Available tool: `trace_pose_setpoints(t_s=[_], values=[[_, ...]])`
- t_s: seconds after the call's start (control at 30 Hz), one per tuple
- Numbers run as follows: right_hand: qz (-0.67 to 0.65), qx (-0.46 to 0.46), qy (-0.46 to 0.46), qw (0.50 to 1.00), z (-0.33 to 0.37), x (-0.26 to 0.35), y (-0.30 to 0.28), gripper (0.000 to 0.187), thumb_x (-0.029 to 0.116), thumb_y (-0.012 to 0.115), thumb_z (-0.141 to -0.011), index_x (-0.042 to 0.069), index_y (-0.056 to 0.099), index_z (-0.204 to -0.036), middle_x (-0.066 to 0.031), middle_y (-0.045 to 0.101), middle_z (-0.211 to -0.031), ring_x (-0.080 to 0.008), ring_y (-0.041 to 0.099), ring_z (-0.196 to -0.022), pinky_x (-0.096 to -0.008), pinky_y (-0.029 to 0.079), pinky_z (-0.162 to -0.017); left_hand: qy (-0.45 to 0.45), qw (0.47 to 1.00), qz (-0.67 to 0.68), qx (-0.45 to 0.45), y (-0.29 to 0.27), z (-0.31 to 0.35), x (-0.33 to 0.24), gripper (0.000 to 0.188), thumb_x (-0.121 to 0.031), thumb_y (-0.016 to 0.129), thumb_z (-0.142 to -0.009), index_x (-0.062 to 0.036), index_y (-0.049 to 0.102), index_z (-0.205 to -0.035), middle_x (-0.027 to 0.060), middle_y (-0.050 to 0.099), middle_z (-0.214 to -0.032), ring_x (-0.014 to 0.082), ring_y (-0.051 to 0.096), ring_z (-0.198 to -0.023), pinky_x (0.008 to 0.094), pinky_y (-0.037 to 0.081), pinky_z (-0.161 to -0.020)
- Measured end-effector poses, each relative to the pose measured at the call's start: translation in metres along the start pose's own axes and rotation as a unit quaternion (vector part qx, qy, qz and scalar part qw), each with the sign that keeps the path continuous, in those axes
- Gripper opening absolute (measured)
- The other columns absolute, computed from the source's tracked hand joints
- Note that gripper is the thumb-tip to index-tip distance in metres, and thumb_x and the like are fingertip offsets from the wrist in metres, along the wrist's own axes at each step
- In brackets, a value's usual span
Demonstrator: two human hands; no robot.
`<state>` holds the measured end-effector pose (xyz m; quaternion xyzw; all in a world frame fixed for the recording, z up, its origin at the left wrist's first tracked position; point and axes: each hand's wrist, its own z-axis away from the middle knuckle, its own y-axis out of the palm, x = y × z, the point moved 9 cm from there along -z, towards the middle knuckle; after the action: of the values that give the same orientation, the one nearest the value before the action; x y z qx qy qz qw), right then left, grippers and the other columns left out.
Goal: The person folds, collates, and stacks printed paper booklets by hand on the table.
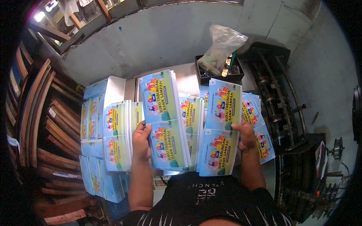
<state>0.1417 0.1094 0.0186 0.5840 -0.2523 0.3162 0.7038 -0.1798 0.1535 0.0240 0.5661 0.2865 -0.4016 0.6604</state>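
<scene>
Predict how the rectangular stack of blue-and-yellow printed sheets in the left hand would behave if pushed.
The stack would probably slide apart, since staggered edges show along its right side. Together it may feel fairly stiff: the left hand holds its left edge, and it shows no obvious sag.

OK so we're counting one left hand (141, 136), one right hand (246, 135), two held top sheets (160, 116) with two printed covers (222, 150) each, one clear plastic bag (223, 43), one black box (228, 78). Stacked piles (117, 120) overlap too much for us to tally.
</scene>
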Motion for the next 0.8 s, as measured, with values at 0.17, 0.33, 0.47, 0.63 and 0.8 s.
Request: trace_pose_setpoints(t_s=[0.17, 0.33, 0.47, 0.63, 0.8], values=[[0.118, -0.028, -0.024, 0.992, -0.001, -0.005, 0.011, 0.038, 0.005, 0.061, -0.08, -0.002, 0.052, -0.117, -0.0119, 0.063, -0.107, -0.0202, 0.063, -0.091, -0.0337, 0.05, -0.083, -0.005, 0.997, 0.071, 0.029, -0.003, 0.008, -0.001, 0.028, -0.01, 0.043, -0.095, -0.0006, 0.045, -0.121, 0.014, 0.061, -0.109, 0.0226, 0.064, -0.095, 0.0362, 0.052, -0.086], [0.168, -0.043, -0.048, 0.984, -0.002, 0.001, 0.037, 0.037, 0.007, 0.065, -0.08, -0.001, 0.055, -0.115, -0.0108, 0.064, -0.105, -0.0189, 0.062, -0.092, -0.0332, 0.048, -0.085, -0.005, 0.982, 0.165, 0.092, 0.001, 0.015, 0.011, 0.036, -0.022, 0.05, -0.093, 0.0, 0.045, -0.122, 0.014, 0.06, -0.112, 0.0235, 0.062, -0.099, 0.037, 0.051, -0.087], [0.159, -0.036, 0.0, 0.987, -0.009, -0.029, 0.039, 0.037, 0.009, 0.066, -0.08, 0.0, 0.055, -0.114, -0.0093, 0.064, -0.104, -0.0172, 0.06, -0.093, -0.0327, 0.047, -0.086, -0.016, 0.998, 0.03, 0.048, 0.013, 0.017, 0.029, 0.054, -0.02, 0.056, -0.091, 0.0024, 0.031, -0.133, 0.0124, 0.055, -0.116, 0.0207, 0.059, -0.099, 0.0326, 0.05, -0.084], [0.165, -0.025, -0.055, 0.984, -0.003, -0.029, 0.066, 0.032, 0.014, 0.063, -0.087, 0.001, 0.056, -0.115, -0.0057, 0.063, -0.103, -0.0139, 0.059, -0.091, -0.0291, 0.046, -0.083, -0.046, 0.981, -0.128, 0.135, 0.054, 0.016, 0.042, 0.05, -0.009, 0.06, -0.087, -0.0001, 0.035, -0.13, 0.0104, 0.056, -0.114, 0.017, 0.059, -0.097, 0.0313, 0.047, -0.086], [0.164, -0.023, -0.135, 0.977, 0.008, 0.005, 0.075, 0.026, 0.012, 0.061, -0.089, 0.001, 0.058, -0.113, -0.0079, 0.065, -0.101, -0.0149, 0.061, -0.091, -0.0309, 0.048, -0.084, -0.036, 0.994, 0.015, 0.106, 0.026, 0.018, 0.026, 0.042, -0.006, 0.06, -0.086, -0.0006, 0.045, -0.124, 0.0113, 0.058, -0.116, 0.0187, 0.059, -0.103, 0.0347, 0.046, -0.091]])
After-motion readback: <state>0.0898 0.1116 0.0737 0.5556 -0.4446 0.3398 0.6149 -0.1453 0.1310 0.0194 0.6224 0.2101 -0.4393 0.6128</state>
